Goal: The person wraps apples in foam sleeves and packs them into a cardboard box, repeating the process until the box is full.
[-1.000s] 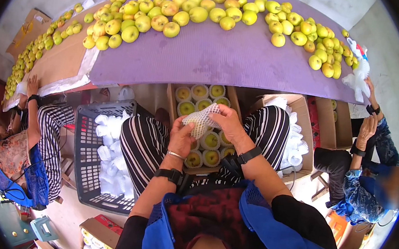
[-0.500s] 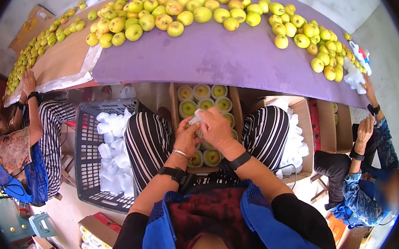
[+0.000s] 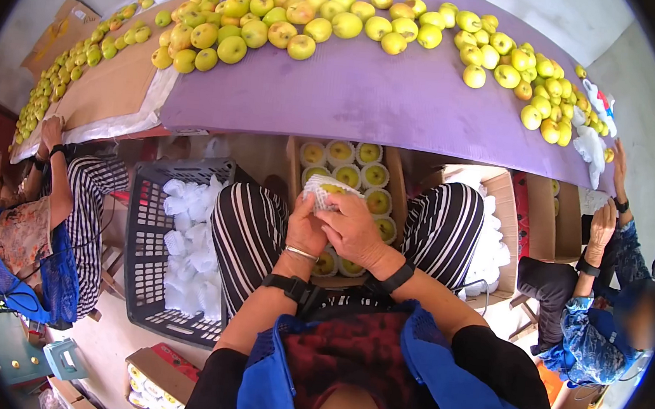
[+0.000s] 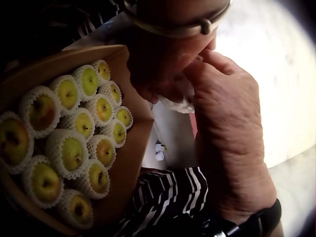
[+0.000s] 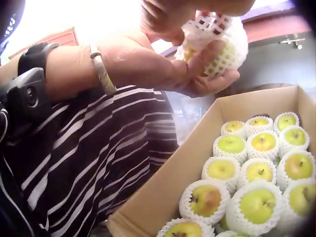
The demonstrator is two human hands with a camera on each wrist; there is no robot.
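Observation:
An apple in a white foam net [image 3: 324,192] is held above the open carton; yellow-green skin shows through the mesh. Beneath it, the left hand [image 3: 308,230] curls its fingers round the wrapped apple [image 5: 222,58]. The right hand [image 3: 355,229] pinches the net at the near side, its fingers close against the left hand's. Much of the wrapped apple is hidden behind the hands in the left wrist view. Netted apples [image 4: 72,152] stand in rows in the cardboard carton [image 5: 197,163] between the knees.
Loose apples [image 3: 232,49] lie across the purple tabletop [image 3: 290,100]. A dark crate [image 3: 144,255] of white foam nets [image 3: 190,259] stands left, another carton [image 3: 505,239] of nets right. Other people sit at both sides.
The foam net, earlier stretched between both hands, now sits bunched round the apple. The right hand has come down and closer to the left. The view has shifted slightly.

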